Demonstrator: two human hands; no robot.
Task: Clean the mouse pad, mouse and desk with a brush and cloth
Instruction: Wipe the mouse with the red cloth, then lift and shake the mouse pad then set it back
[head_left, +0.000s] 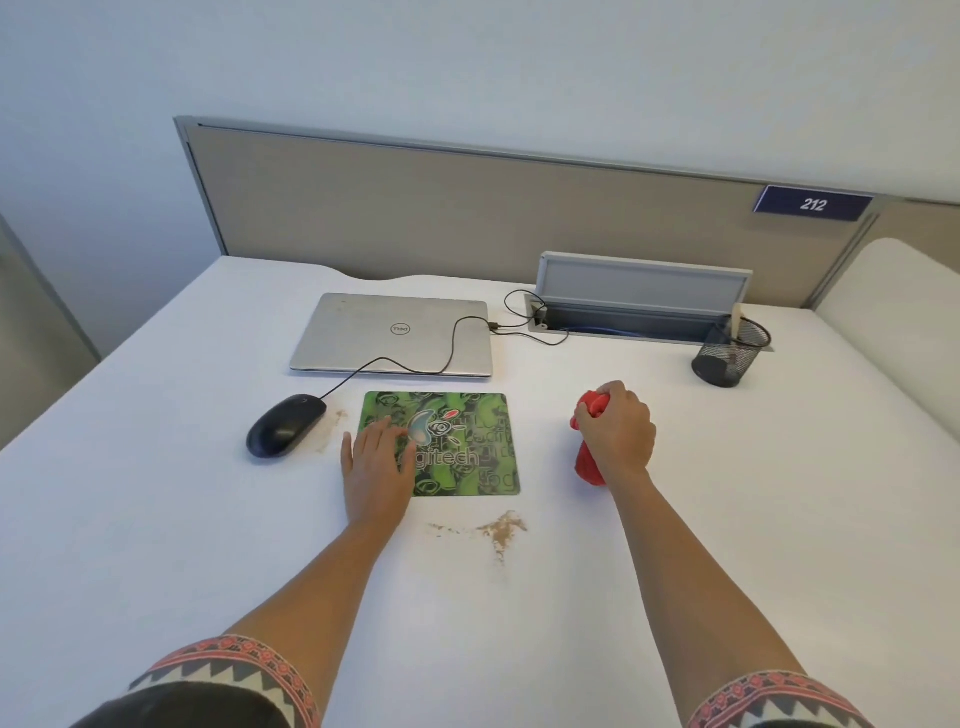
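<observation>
left hand (375, 470) flat, fingers (382, 434) spread wide, pressing the near-left corner of the mouse pad (457, 441). right hand (618, 434) fisted around the red cloth (589, 465), which touches the desk (156, 519) right of the pad. mouse (284, 425) just left of the left fingertips. brown dirt (501, 527) near the left wrist.

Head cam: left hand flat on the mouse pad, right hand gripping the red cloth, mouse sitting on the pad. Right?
Not quite. The head view shows the mouse on the bare desk to the left of the mouse pad, not on it. The rest holds: the left hand lies flat on the pad's left edge, and the right hand grips the red cloth.
</observation>
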